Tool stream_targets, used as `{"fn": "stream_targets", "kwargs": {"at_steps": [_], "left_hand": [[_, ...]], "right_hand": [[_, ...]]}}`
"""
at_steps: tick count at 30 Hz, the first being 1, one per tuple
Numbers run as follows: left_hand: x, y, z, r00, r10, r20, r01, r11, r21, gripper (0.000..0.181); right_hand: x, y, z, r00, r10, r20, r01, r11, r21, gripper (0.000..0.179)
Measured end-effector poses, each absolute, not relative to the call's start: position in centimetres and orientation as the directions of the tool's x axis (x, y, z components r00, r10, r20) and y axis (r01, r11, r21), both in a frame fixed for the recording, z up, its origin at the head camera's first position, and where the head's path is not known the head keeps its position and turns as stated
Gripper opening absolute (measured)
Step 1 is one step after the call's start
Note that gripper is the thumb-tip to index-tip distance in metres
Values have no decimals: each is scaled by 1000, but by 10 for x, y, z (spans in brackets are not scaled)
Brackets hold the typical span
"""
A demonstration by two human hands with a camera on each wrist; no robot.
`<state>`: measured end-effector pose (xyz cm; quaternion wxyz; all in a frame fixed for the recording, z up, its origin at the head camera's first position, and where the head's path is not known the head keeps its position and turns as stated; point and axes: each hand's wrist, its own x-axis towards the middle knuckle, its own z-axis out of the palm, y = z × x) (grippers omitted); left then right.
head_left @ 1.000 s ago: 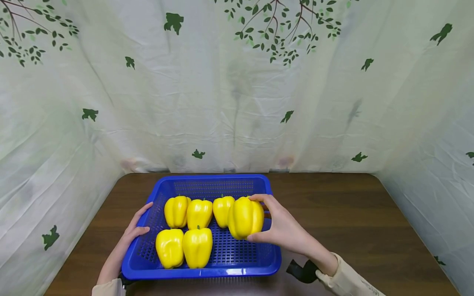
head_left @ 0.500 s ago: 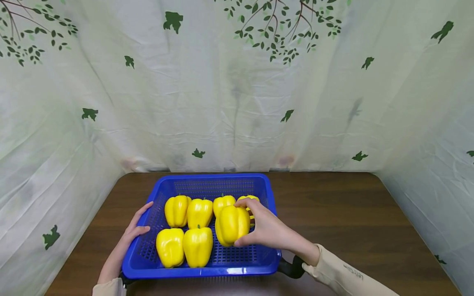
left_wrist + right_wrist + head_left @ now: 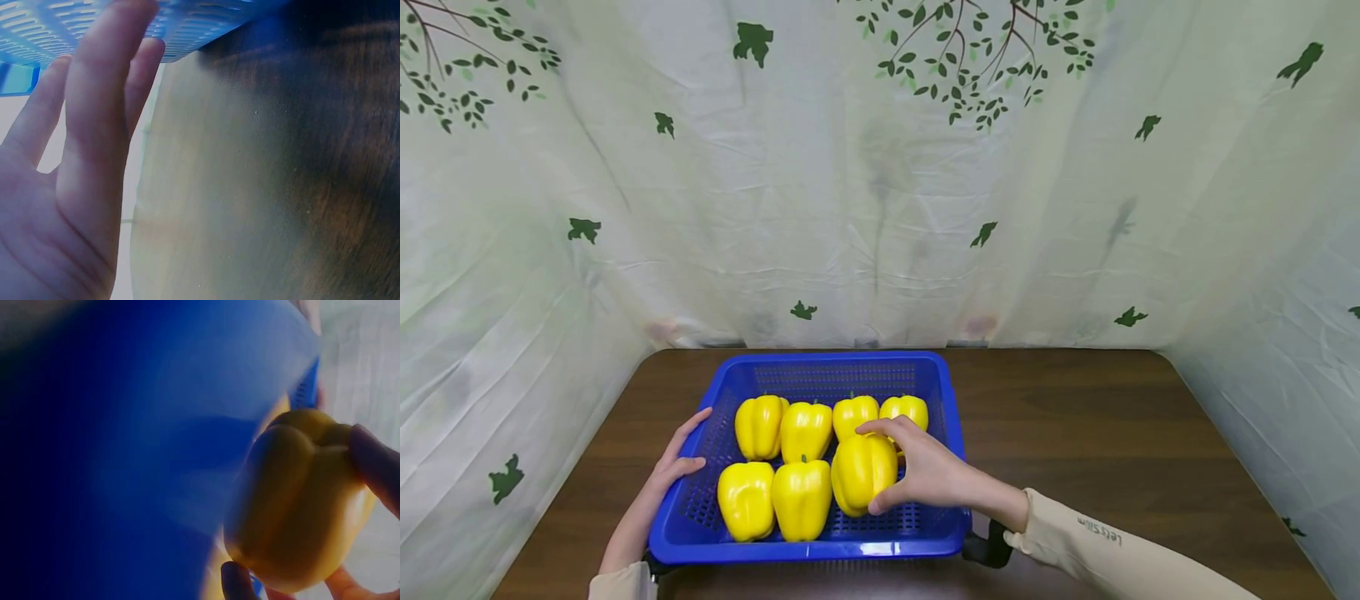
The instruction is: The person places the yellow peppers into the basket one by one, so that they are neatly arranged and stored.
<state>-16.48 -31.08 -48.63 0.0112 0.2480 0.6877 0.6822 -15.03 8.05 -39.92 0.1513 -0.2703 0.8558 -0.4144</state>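
Observation:
My right hand [image 3: 925,471] grips a yellow bell pepper [image 3: 859,475] between thumb and fingers, low over the front row in the blue basket [image 3: 730,552]. In the right wrist view the held pepper [image 3: 297,506] shows its lobed end, with fingertips on both sides. Beside it in the front row stand a pepper [image 3: 802,500] and one with a dented face [image 3: 746,502]. Several more peppers [image 3: 806,433] form the back row. My left hand [image 3: 666,467] holds the basket's left side, its thumb over the rim and fingers along the outer wall.
The basket stands on a dark brown wooden table [image 3: 1075,433], left of its middle. A pale curtain [image 3: 880,208] with printed leaves encloses the back and sides. Blue basket wall fills much of the right wrist view.
My right hand has carried the pepper left and toward the front row, from in front of the back-right pepper, which now shows. The left hand keeps its place on the basket.

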Motion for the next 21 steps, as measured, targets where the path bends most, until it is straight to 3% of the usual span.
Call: {"fn": "stream_targets", "kwargs": {"at_steps": [21], "left_hand": [[-163,-309,-485,-884,354,306,306,-57,950,67]], "right_hand": [[-145,71,-432,-850,-518,-99,-189,474,-860,77]]}}
